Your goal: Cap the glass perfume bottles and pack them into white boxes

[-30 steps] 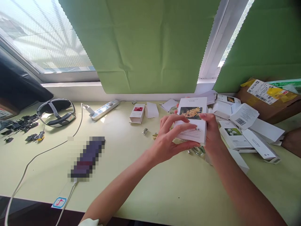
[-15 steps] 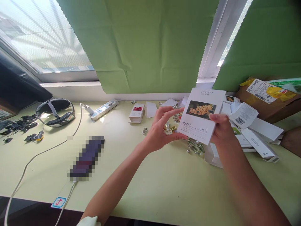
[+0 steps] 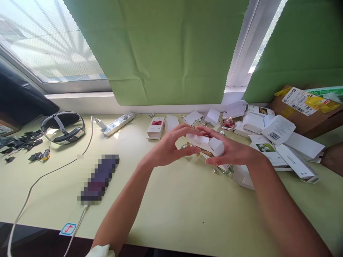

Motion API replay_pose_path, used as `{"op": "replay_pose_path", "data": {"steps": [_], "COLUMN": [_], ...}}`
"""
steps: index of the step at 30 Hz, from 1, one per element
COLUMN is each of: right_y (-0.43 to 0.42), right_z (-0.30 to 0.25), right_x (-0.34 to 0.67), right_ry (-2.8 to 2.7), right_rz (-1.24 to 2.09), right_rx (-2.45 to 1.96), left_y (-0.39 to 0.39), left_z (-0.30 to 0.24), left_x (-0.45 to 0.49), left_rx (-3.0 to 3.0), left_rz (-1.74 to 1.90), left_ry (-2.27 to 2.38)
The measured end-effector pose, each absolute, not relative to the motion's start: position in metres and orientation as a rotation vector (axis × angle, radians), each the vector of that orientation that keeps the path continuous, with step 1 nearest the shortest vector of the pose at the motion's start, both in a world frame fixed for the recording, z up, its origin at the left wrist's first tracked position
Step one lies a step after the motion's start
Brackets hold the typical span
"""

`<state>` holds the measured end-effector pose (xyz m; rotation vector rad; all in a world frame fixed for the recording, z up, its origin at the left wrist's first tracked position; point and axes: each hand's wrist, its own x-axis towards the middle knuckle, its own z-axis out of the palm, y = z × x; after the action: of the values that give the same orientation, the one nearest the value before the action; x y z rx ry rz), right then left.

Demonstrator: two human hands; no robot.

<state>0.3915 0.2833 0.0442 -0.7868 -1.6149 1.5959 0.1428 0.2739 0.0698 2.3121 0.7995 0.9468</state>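
Observation:
Both my hands hold one small white carton (image 3: 211, 145) above the pale green table (image 3: 171, 210), near its middle. My right hand (image 3: 232, 151) grips the carton from the right, with fingers under and over it. My left hand (image 3: 167, 146) pinches the carton's left end flaps with curled fingers. The carton lies tilted almost flat, and its printed flower face is mostly hidden by my fingers. A small glass bottle with a gold cap (image 3: 187, 145) stands just behind my left fingers.
More white cartons (image 3: 270, 137) are heaped at the right, next to a brown parcel (image 3: 302, 110). A red-flower carton (image 3: 155, 127), a power strip (image 3: 118, 124), a headband device (image 3: 63, 127), a blurred dark object (image 3: 99, 177) and a white cable (image 3: 32, 185) lie to the left.
The carton was held upright with its flower face towards me; it has been lowered and turned nearly flat, and both hands have closed round its ends.

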Motion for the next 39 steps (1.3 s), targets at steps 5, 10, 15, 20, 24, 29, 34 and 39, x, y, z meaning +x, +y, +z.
{"op": "replay_pose_path", "data": {"steps": [5, 10, 15, 20, 24, 29, 34, 39], "right_y": [0.281, 0.275, 0.270, 0.270, 0.276, 0.283, 0.283, 0.283], "right_z": [0.047, 0.044, 0.042, 0.045, 0.048, 0.047, 0.046, 0.041], "right_x": [0.388, 0.379, 0.370, 0.376, 0.387, 0.388, 0.384, 0.382], "right_ry": [-1.969, -1.954, -2.028, -1.939, -1.848, -1.842, -1.838, -1.759], "right_rz": [1.323, 1.216, 1.007, 1.101, 1.325, 1.198, 1.120, 1.188], "right_rx": [-0.864, -0.913, -1.027, -1.059, -1.091, -1.209, -1.223, -1.227], "left_y": [0.269, 0.263, 0.260, 0.262, 0.264, 0.269, 0.275, 0.275], "left_z": [0.076, 0.074, 0.070, 0.070, 0.074, 0.076, 0.076, 0.079], "left_x": [0.137, 0.146, 0.158, 0.155, 0.145, 0.133, 0.124, 0.119], "left_rx": [2.345, 2.427, 2.496, 2.597, 2.687, 2.732, 2.720, 2.584], "left_rz": [0.865, 0.812, 0.844, 0.918, 0.949, 0.906, 0.862, 0.625], "left_ry": [0.761, 0.930, 1.002, 0.838, 0.802, 0.773, 0.817, 0.892]}}
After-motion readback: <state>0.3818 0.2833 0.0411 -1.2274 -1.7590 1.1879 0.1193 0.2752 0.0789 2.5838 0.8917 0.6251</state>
